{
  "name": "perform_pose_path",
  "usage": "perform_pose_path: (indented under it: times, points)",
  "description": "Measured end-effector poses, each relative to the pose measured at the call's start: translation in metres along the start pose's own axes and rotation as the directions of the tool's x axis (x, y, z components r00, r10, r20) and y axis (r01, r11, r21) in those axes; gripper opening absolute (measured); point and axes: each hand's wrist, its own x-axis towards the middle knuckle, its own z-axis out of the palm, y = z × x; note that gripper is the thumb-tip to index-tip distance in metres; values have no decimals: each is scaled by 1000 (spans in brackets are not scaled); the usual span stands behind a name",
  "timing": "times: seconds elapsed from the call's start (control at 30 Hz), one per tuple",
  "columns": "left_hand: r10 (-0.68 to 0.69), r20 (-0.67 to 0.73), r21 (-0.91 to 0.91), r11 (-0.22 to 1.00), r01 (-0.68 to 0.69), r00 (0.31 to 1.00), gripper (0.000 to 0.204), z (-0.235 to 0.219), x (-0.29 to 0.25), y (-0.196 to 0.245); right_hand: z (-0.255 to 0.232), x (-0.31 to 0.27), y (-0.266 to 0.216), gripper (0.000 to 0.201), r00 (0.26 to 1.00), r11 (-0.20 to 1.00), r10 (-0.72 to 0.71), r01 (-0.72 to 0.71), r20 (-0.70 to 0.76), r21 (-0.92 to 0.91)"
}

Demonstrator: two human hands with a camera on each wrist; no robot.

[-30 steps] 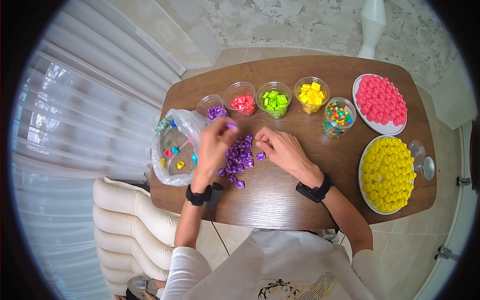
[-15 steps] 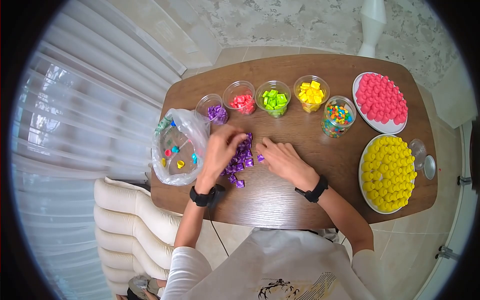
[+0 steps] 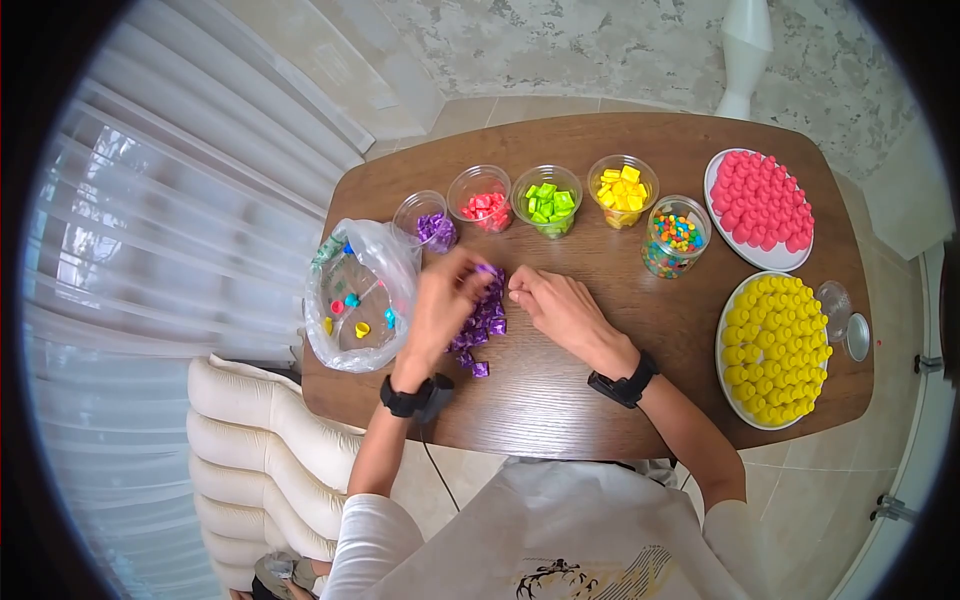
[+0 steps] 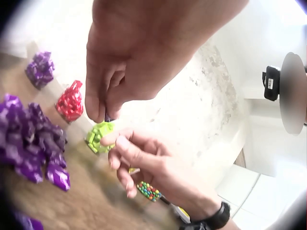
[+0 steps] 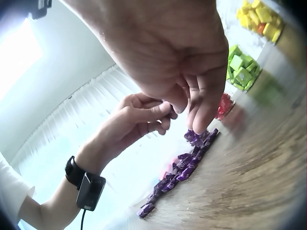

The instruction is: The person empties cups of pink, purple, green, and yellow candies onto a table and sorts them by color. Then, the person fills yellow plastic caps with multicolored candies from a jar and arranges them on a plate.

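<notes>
My left hand (image 3: 443, 300) pinches a small purple wrapped candy (image 4: 107, 118) between thumb and fingertips, just above the pile. Loose purple candies (image 3: 486, 318) lie heaped on the table below, partly covered by the hand. Facing it from the right, my right hand (image 3: 566, 312) has loosely bent fingers with nothing seen between them. Its fingertips come close to the left hand's. Behind the pile stands a clear cup of purple candies (image 3: 436, 231).
Clear cups of red (image 3: 486, 208), green (image 3: 550, 204) and yellow candies (image 3: 622, 188) line the back, with a jar of colourful candies (image 3: 676, 240) beside them. A plastic bag (image 3: 350, 357) stands left. Plates of pink (image 3: 760, 200) and yellow pieces (image 3: 775, 345) stand right.
The left hand came down from near the purple cup to the pile. The single purple candy by the right hand's fingertips has left its spot on the table.
</notes>
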Motion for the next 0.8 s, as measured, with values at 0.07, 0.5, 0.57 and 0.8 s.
perform_pose_path:
  times: [0.07,0.5,0.57,0.8]
  points:
    - [-74,-114,-29,997,71,991,20,-19,14,5,0,-2,3,17,1000,1000,-27,27,0,7]
    - [114,-166,115,989,-95,980,22,-10,6,-7,20,46,18,27,971,952,-185,216,152,-218]
    - [124,-192,108,989,-105,973,19,-10,6,-8,25,50,21,28,963,927,-209,251,172,-279]
    - [4,-75,54,999,1,997,19,-14,7,-2,18,53,35,21,991,984,-132,134,27,-115]
